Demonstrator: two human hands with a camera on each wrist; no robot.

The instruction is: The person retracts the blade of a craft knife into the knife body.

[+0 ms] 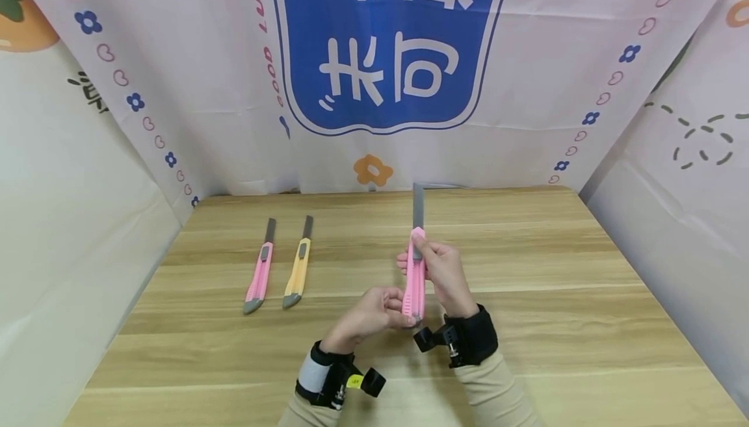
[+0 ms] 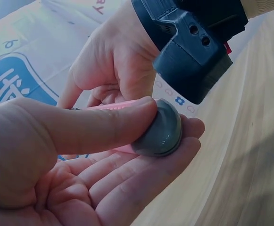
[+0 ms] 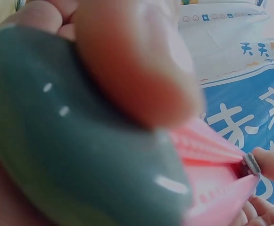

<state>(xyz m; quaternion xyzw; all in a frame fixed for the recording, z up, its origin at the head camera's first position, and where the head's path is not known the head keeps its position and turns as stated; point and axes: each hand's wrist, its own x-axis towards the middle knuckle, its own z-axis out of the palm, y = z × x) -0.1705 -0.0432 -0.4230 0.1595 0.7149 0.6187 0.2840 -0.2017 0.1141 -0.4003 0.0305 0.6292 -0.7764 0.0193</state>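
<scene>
A pink utility knife (image 1: 415, 294) is held by both hands over the middle of the table, its long grey blade (image 1: 418, 206) pointing away toward the back. My left hand (image 1: 371, 315) pinches the near end; in the left wrist view its thumb presses beside the grey end cap (image 2: 162, 132), with fingers beneath. Farther up the handle, my right hand (image 1: 446, 276) grips the knife near the blade end. Its thumb lies at the grey slider (image 3: 252, 164), as the right wrist view shows. The end cap fills much of that view and hides part of the handle.
To the left on the wooden table (image 1: 526, 362) lie a second pink utility knife (image 1: 259, 276) and a yellow utility knife (image 1: 298, 273), side by side, both with blades out. Behind the table's far edge hangs a printed cloth (image 1: 222, 121); pale cloth also lines both sides.
</scene>
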